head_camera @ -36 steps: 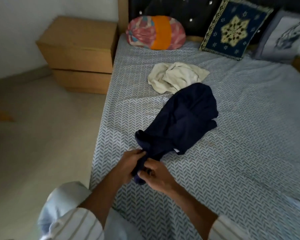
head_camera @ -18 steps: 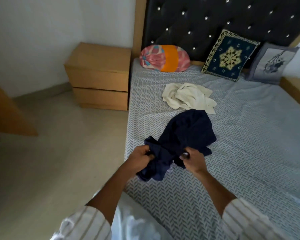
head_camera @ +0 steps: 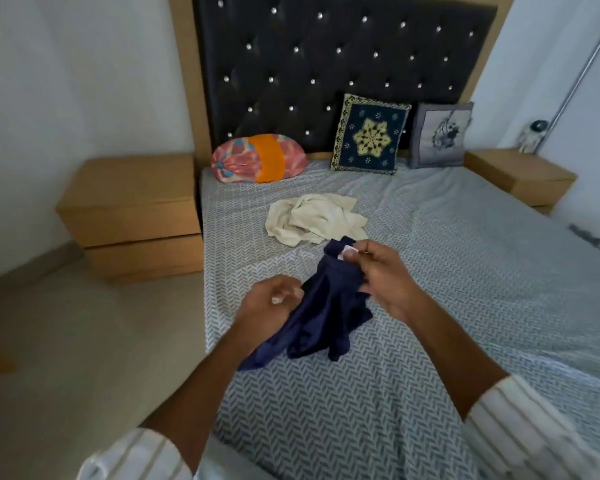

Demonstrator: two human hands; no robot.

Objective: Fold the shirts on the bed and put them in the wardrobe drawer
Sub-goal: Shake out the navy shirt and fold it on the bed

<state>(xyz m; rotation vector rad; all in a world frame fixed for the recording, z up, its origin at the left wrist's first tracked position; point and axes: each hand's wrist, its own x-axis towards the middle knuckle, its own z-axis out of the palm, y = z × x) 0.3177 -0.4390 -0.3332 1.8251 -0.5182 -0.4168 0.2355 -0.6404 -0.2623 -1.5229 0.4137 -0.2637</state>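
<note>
Both hands, left hand (head_camera: 269, 299) and right hand (head_camera: 383, 275), grip navy shirt (head_camera: 329, 306) above bed (head_camera: 465, 271); cream shirt (head_camera: 316, 218) behind.

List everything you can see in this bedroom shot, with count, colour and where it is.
navy shirt: 1, dark blue, held above the bed's near half
cream shirt: 1, off-white, crumpled mid-bed
bed: 1, grey chevron sheet
headboard: 1, black, tufted
bolster: 1, pink and orange, by headboard
cushions: 2, navy and grey, against headboard
nightstands: 2, wooden, either side
left hand: closed on navy shirt
right hand: pinching navy shirt near its label
</note>
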